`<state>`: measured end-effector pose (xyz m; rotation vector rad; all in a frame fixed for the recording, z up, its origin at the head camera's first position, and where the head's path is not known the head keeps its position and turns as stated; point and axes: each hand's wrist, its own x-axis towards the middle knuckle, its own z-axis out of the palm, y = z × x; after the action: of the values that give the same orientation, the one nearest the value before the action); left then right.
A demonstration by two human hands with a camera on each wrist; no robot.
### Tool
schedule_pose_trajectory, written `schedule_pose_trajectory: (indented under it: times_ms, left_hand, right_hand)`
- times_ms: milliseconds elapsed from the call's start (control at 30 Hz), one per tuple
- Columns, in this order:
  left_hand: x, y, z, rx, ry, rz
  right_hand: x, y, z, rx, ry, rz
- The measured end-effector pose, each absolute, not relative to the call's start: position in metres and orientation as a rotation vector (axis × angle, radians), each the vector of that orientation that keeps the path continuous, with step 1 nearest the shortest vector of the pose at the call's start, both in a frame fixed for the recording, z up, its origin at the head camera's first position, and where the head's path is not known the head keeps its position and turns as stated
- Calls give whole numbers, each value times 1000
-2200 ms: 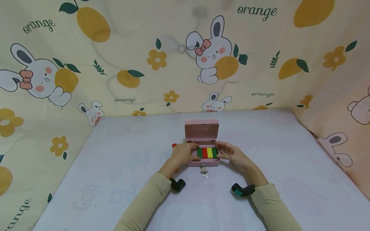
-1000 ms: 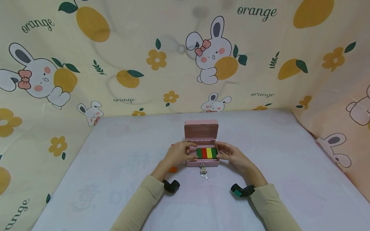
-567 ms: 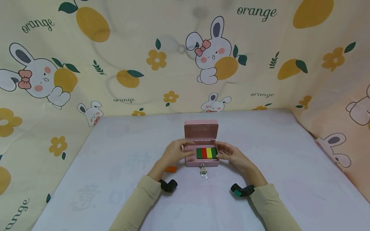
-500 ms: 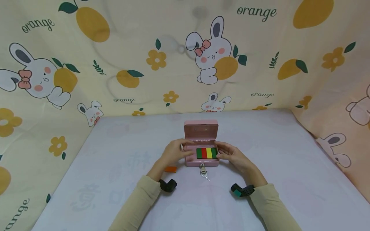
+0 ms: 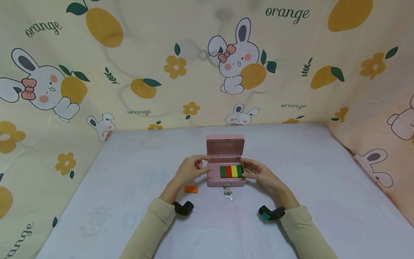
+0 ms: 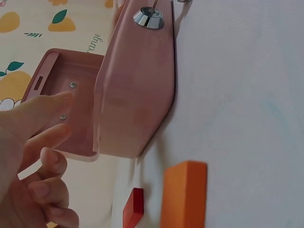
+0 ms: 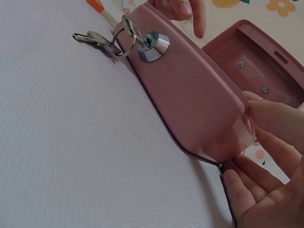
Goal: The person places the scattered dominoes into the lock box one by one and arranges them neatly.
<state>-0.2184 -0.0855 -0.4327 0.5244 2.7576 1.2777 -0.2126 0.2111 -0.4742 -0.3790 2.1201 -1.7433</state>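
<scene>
A pink cash box (image 5: 226, 183) stands with its lid (image 5: 225, 148) raised. Inside, a row of green, red and yellow blocks (image 5: 231, 171) lies toward the right wall. My right hand (image 5: 263, 176) grips the box's right end, thumb at the rim and fingers low on the outside in the right wrist view. My left hand (image 5: 189, 169) hovers at the left rim, its thumb and index finger apart, other fingers loosely bent, holding nothing. Under it a red block (image 6: 133, 208) lies on the table, mostly hidden in the head view. An orange block (image 5: 191, 189) lies closer to me.
Keys (image 7: 97, 42) on a ring hang from the lock (image 7: 154, 47) at the box's front. The white tabletop (image 5: 129, 216) spreads around the box. A patterned cloth (image 5: 194, 72) rises behind and at both sides.
My left hand has drawn back leftward from the blocks to the box's left rim. The orange block has come fully into sight. My right hand keeps its place.
</scene>
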Motion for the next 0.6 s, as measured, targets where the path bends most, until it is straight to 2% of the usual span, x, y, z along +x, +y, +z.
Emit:
schedule_pose_trajectory:
  times_ms: [600]
  left_hand:
    - [-221, -102, -436, 367, 2812, 1252]
  right_hand:
    - [-213, 211, -474, -349, 2122, -1753]
